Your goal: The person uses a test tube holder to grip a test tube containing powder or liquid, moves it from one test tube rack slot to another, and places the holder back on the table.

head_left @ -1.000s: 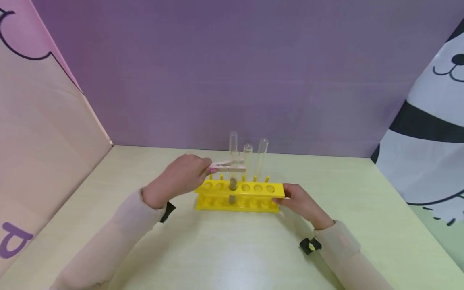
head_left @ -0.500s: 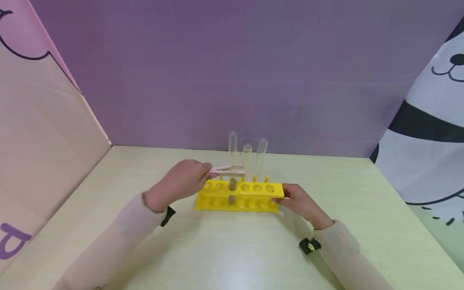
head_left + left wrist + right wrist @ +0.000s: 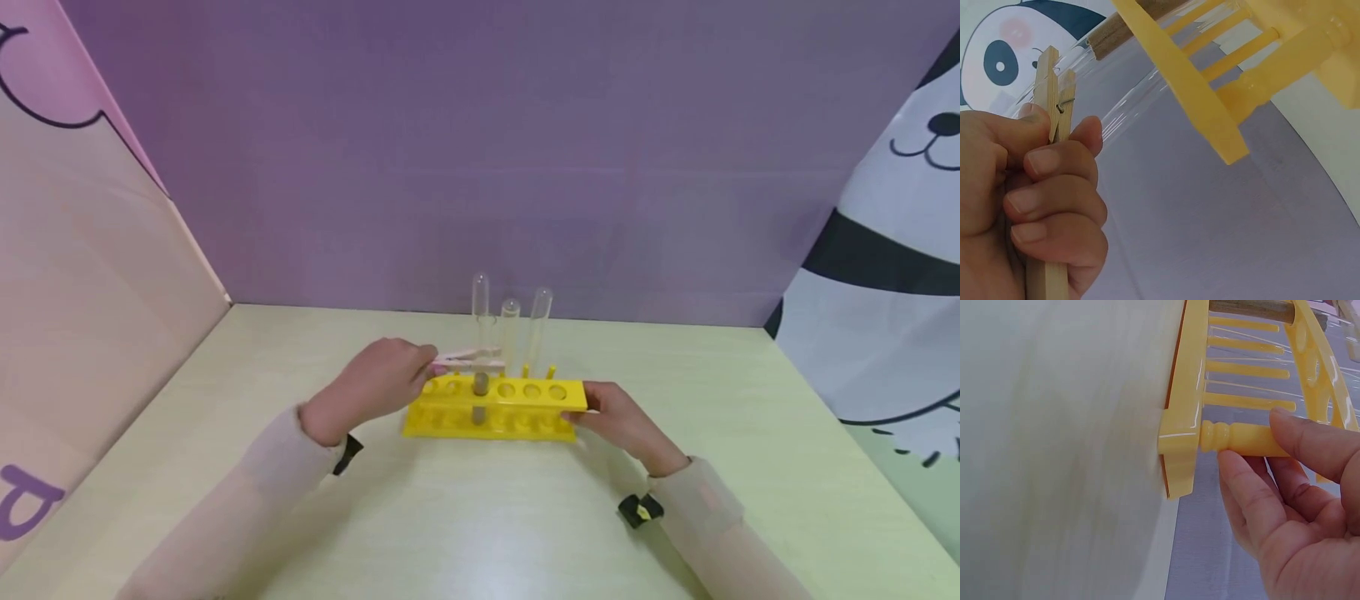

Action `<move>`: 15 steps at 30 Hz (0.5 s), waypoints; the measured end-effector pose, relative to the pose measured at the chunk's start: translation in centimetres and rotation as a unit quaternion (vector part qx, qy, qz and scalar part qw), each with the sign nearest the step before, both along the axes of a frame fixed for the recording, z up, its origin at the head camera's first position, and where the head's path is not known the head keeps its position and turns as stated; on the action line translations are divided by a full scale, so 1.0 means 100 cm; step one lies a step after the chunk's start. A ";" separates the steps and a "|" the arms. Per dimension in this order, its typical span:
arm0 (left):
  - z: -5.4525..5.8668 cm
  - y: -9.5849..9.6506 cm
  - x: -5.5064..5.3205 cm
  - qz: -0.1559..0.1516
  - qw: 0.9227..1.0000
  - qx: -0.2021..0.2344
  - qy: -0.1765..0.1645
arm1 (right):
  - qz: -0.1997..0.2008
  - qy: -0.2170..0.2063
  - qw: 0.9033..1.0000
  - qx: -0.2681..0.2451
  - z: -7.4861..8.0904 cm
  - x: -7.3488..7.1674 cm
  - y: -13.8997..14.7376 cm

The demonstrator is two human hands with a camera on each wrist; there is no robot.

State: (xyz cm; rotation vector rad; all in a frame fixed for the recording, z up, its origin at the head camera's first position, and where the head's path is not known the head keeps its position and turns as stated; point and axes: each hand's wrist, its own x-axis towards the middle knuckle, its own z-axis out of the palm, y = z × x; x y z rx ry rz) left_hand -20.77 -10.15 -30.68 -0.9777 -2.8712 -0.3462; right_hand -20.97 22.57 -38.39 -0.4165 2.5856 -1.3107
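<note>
My left hand point(image 3: 378, 379) grips a wooden test tube holder point(image 3: 1047, 278), fingers curled round its handle. Its jaws lie at the upper part of a clear test tube point(image 3: 1082, 59); whether they clamp the glass, I cannot tell. That tube stands in a hole of the yellow test tube rack point(image 3: 495, 433), with grey-brown contents point(image 3: 480, 385) in its lower part. At the rack's right end, my right hand point(image 3: 618, 417) pinches the end post point(image 3: 1247, 439) between thumb and fingers.
Behind the rack's holes, inverted test tubes stand on pegs: a left tube point(image 3: 481, 287), a middle tube point(image 3: 510, 321) and a right tube point(image 3: 540, 312). A purple wall point(image 3: 480, 150) rises behind the pale table point(image 3: 480, 517). Printed panels flank both sides.
My left hand and the test tube holder have come down a little, closer to the rack's top. The right hand keeps its hold and the rack stays in place.
</note>
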 end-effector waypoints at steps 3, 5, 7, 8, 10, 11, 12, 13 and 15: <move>-0.002 0.000 0.000 0.000 1.000 0.001 -0.001 | 0.001 0.001 1.000 0.002 0.001 0.000 0.000; -0.003 0.000 0.000 0.000 1.000 0.001 -0.003 | 0.000 0.000 1.000 0.003 0.001 0.001 -0.001; -0.004 0.000 0.000 0.000 1.000 0.001 -0.005 | -0.001 0.000 1.000 0.004 0.002 0.001 -0.001; -0.004 0.000 0.000 -0.001 1.000 0.001 -0.005 | -0.001 -0.001 1.000 0.004 0.002 0.001 -0.002; -0.006 0.000 0.000 -0.002 1.000 0.002 -0.005 | -0.003 -0.001 1.000 0.006 0.001 0.001 -0.001; -0.006 0.000 0.000 -0.002 1.000 0.001 -0.004 | -0.004 -0.001 1.000 0.007 0.001 0.001 -0.001; -0.007 0.000 0.000 -0.003 1.000 0.001 -0.003 | -0.005 -0.001 1.000 0.007 0.001 0.001 -0.001; -0.007 0.000 0.000 -0.003 1.000 0.001 -0.003 | -0.005 -0.001 1.000 0.006 0.001 0.000 -0.001; -0.008 0.000 0.000 -0.002 1.000 0.001 -0.001 | -0.004 0.001 1.000 0.006 0.000 0.000 0.000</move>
